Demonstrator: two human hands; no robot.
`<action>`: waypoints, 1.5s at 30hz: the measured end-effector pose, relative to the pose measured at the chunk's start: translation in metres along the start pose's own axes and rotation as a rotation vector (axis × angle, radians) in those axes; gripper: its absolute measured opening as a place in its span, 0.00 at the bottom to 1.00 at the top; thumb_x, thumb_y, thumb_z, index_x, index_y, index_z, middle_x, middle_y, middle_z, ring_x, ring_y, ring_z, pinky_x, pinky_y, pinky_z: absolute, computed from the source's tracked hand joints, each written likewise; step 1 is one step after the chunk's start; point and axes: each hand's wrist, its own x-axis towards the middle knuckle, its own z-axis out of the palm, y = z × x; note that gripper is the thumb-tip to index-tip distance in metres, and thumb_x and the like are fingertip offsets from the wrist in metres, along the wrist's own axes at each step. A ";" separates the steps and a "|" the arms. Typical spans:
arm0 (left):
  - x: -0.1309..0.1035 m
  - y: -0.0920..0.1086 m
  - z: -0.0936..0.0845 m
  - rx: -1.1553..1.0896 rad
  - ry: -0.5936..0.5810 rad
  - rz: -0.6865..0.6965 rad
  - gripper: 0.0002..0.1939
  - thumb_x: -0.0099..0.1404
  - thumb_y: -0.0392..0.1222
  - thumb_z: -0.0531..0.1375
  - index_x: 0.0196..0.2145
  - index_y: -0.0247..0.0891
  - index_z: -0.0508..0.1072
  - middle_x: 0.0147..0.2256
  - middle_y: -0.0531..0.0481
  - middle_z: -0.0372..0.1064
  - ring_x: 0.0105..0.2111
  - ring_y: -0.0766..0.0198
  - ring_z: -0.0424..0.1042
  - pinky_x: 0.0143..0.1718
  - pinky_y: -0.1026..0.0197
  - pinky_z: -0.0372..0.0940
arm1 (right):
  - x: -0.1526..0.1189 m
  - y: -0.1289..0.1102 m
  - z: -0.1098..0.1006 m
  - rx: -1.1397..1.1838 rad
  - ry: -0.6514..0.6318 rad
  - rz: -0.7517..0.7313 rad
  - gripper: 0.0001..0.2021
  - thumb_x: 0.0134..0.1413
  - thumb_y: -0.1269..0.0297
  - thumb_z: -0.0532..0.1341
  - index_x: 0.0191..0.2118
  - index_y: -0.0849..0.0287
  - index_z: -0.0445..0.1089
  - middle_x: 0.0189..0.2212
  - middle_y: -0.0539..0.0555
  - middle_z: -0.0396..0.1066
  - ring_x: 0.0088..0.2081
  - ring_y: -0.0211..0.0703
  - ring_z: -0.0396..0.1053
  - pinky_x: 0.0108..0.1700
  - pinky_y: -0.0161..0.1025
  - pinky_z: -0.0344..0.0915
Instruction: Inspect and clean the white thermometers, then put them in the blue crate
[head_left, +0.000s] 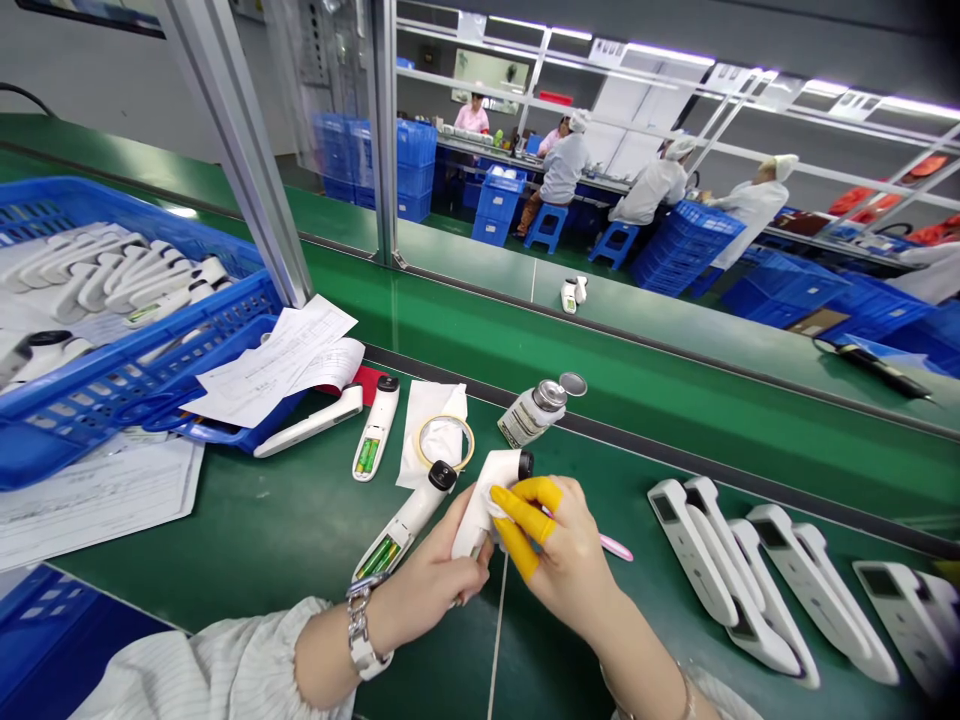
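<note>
My left hand (442, 560) is wrapped round the handle of a white infrared thermometer (481, 492) with a black sensor end. Yellow finger cots cover several fingers of my right hand (551, 535), which pinches a small white wipe (493, 503) against the thermometer's side. Just left of my left hand lies another thermometer (409, 525), its battery compartment uncovered and green batteries showing. Beyond it, a third thermometer (375, 430) also shows green batteries. A roll of tape (466, 440) rests on white paper. Partly hidden behind my right hand is a pink stick-like object (616, 547).
Finished-looking white thermometers (694, 550) lie in groups at the right. A dispenser bottle (532, 412) with its lid raised stands behind my hands. At the left are a blue basket (142, 360) full of thermometers and paper sheets (277, 360). A green conveyor belt (465, 320) runs behind; people sit beyond.
</note>
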 end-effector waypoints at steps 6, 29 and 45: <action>0.000 0.001 0.000 0.024 -0.007 0.012 0.43 0.52 0.27 0.52 0.64 0.42 0.43 0.26 0.58 0.58 0.22 0.72 0.54 0.22 0.65 0.51 | -0.001 -0.002 -0.002 -0.036 0.023 0.022 0.10 0.55 0.73 0.58 0.42 0.58 0.71 0.33 0.57 0.68 0.33 0.44 0.63 0.34 0.44 0.59; -0.006 -0.003 -0.002 0.120 0.044 0.038 0.42 0.56 0.30 0.54 0.64 0.47 0.41 0.30 0.55 0.60 0.25 0.70 0.55 0.26 0.64 0.53 | 0.000 -0.010 0.003 -0.066 0.144 -0.005 0.10 0.54 0.74 0.59 0.42 0.58 0.70 0.31 0.55 0.68 0.31 0.42 0.65 0.32 0.42 0.61; -0.005 0.000 0.001 0.024 -0.018 0.022 0.41 0.53 0.28 0.53 0.63 0.43 0.47 0.25 0.58 0.59 0.21 0.72 0.54 0.23 0.66 0.52 | 0.000 -0.013 0.000 0.028 0.047 0.017 0.09 0.55 0.71 0.59 0.41 0.56 0.72 0.30 0.54 0.71 0.29 0.41 0.65 0.31 0.41 0.60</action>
